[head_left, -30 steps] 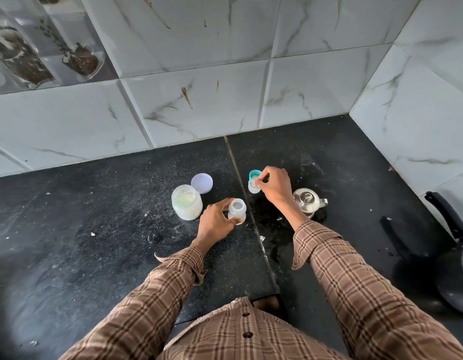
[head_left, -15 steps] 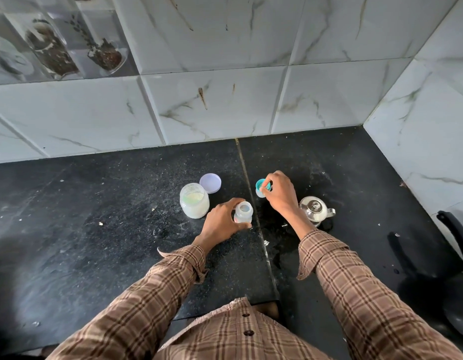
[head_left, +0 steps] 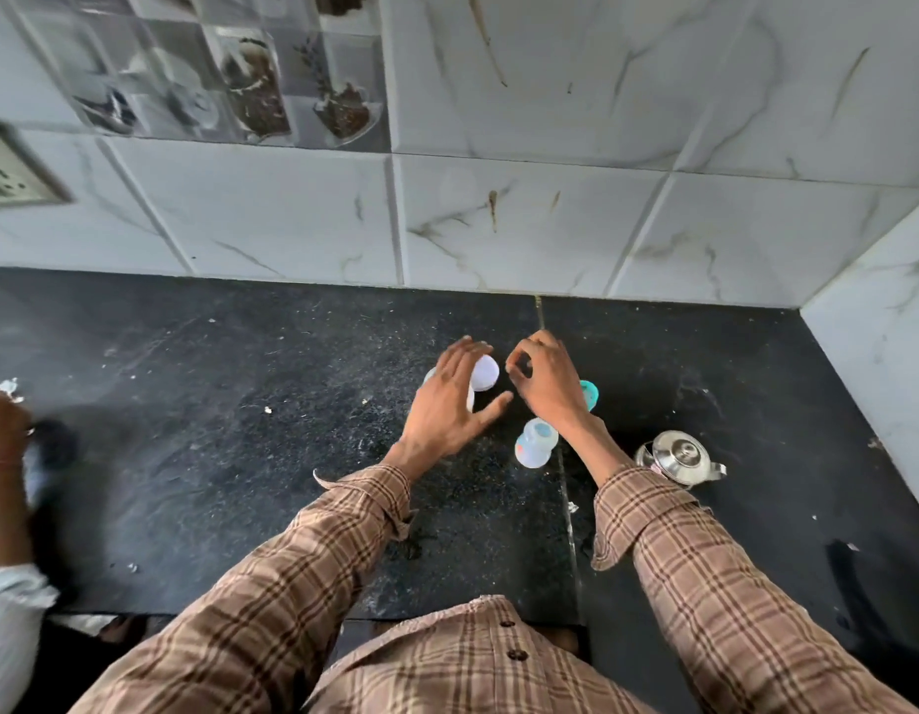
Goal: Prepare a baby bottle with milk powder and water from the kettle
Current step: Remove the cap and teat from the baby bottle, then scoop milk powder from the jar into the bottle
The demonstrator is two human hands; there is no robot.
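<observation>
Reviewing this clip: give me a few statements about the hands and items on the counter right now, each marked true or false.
1. The baby bottle stands upright on the counter, with no hand gripping it. True.
2. The left hand is spread open over the powder jar. True.
3. The kettle is lifted and pouring. False: it sits on the counter, by the right sleeve.
4. The teal bottle cap is screwed on the bottle. False: it lies apart, behind the right hand.
5. The jar's lid is off, beside the jar. True.

Open, upright baby bottle (head_left: 536,443) between steel kettle (head_left: 680,457) and powder jar (head_left: 470,396).
</observation>
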